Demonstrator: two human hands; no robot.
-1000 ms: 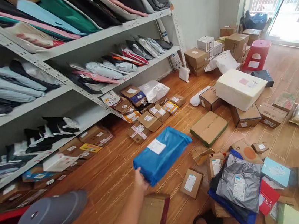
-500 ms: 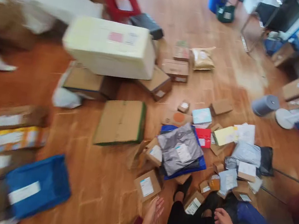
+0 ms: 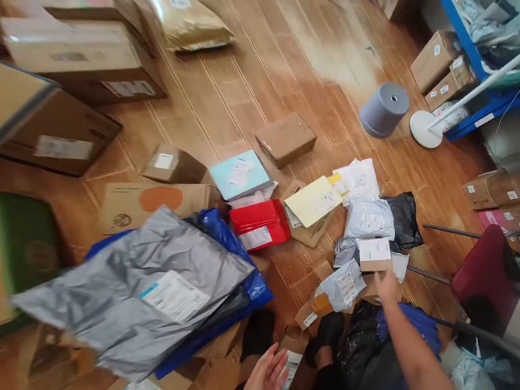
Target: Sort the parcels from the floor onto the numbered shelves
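Note:
My left hand is open and empty, palm turned sideways, over a small labelled cardboard box between my feet. My right hand reaches to the near edge of a small cardboard box with a white top; its fingertips are blurred, so their grip is unclear. Around that box lie a pale grey mailer, a black mailer and a light blue-grey mailer. A large silver-grey poly mailer lies on a blue mailer left of my feet.
A red packet, a light-blue box and a yellow envelope lie ahead. Larger cartons stand on the left. A grey bin, a white stand base and a dark red chair stand on the right.
The view has moved closer and turned right over the parcels. My right hand has reached forward to the white-topped box. My left hand stays low and open.

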